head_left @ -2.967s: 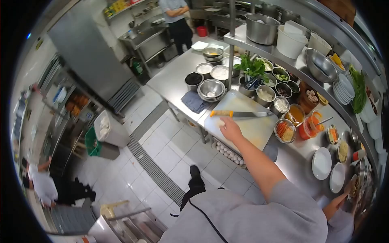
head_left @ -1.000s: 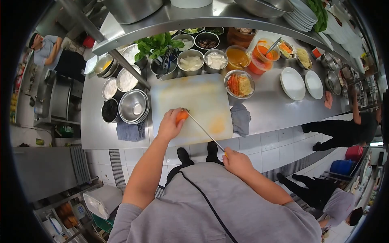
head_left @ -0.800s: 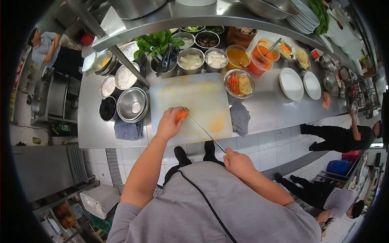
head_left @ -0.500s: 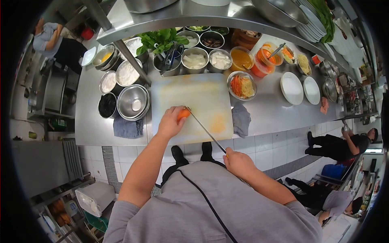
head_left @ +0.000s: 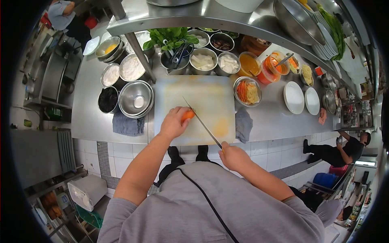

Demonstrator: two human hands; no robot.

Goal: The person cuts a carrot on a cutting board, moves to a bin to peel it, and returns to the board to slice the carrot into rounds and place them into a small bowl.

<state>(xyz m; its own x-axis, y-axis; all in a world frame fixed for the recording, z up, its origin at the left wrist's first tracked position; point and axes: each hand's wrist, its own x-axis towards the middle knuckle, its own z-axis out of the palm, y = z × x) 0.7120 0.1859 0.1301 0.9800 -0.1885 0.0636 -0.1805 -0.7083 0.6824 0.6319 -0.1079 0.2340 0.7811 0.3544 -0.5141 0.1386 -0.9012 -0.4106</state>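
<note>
On the white cutting board (head_left: 194, 89), my left hand (head_left: 175, 122) holds an orange carrot piece (head_left: 188, 115), with its fingers closed round it. My right hand (head_left: 234, 156) is wrapped round the handle of a long knife (head_left: 207, 128). The blade slants up and left over the board, its upper part beside the carrot's right side. Whether the edge touches the carrot I cannot tell. Grey cloths lie at the board's left (head_left: 128, 124) and right (head_left: 244, 124).
Steel bowls (head_left: 135, 98) sit left of the board, food containers (head_left: 204, 60) behind it. A bowl of shredded vegetables (head_left: 247, 91) and white plates (head_left: 293, 97) are to the right. A steel shelf (head_left: 227, 20) hangs overhead. Other people stand at far left (head_left: 63, 16) and right (head_left: 344, 150).
The view has shifted slightly. The knife's tip has moved up and left, past the carrot, and the blade now extends beyond it. Both hands keep their holds.
</note>
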